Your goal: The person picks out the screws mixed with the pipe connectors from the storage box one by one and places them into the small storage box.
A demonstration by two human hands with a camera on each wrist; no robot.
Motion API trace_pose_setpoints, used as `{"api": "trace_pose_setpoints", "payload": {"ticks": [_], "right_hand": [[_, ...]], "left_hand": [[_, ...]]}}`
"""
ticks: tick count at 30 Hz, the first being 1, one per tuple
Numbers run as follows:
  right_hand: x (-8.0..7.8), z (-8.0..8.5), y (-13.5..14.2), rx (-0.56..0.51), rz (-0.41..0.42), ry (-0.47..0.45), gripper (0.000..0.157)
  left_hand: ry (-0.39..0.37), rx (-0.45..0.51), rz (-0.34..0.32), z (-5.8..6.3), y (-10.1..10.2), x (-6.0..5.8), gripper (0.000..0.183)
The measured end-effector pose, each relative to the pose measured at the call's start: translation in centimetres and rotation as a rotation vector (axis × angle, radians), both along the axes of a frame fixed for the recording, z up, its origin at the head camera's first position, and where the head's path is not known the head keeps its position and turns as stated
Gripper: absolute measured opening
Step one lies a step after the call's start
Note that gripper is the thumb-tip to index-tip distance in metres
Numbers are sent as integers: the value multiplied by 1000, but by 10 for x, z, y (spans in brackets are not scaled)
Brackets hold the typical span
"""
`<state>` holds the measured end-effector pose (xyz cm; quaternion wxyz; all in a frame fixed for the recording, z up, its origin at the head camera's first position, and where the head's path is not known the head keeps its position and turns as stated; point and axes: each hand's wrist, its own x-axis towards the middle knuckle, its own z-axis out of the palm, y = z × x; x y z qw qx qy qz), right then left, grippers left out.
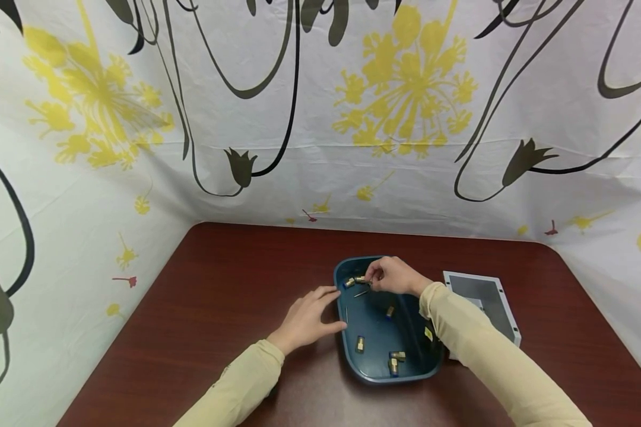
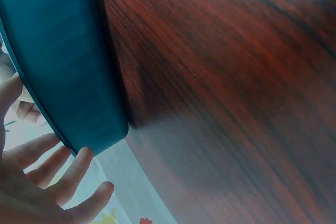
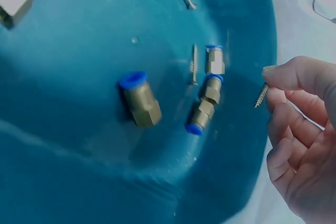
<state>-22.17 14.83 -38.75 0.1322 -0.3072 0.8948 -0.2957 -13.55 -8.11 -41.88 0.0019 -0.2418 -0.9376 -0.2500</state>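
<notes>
A dark teal plastic tray [image 1: 371, 326] holds brass fittings with blue collars and a few screws. My right hand [image 1: 397, 277], over the tray's far end, pinches a small screw [image 3: 261, 96] between thumb and index finger. Below it in the right wrist view lie a fitting [image 3: 142, 103] and, by the tray wall, several smaller fittings. Two loose screws are there too, one a threaded screw [image 3: 194, 65]. At the tray's left rim rests my left hand [image 1: 305, 317], fingers spread and fairly straight; in the left wrist view its fingertips touch the outer wall [image 2: 63, 66].
Right of the tray, partly behind the right forearm, lies a grey box with a light frame [image 1: 507, 305]. Everything stands on a dark red-brown wooden table [image 1: 246, 267]. A white patterned cloth [image 1: 310, 118] hangs behind and at the sides.
</notes>
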Motion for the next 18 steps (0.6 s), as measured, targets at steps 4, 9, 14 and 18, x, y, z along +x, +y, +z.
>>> {"api": "trace_pose_setpoints", "payload": {"ticks": [4, 9, 14, 18], "right_hand": [[-1, 7, 6, -6, 2, 8, 11], [0, 16, 14, -5, -7, 17, 12], [-1, 22, 23, 7, -20, 22, 11], [0, 27, 31, 15, -26, 33, 11]], "left_hand": [[-4, -3, 5, 0, 0, 1, 64], [-8, -2, 7, 1, 0, 1, 65], [-9, -6, 7, 1, 0, 1, 65], [-7, -10, 9, 0, 0, 1, 65]]}}
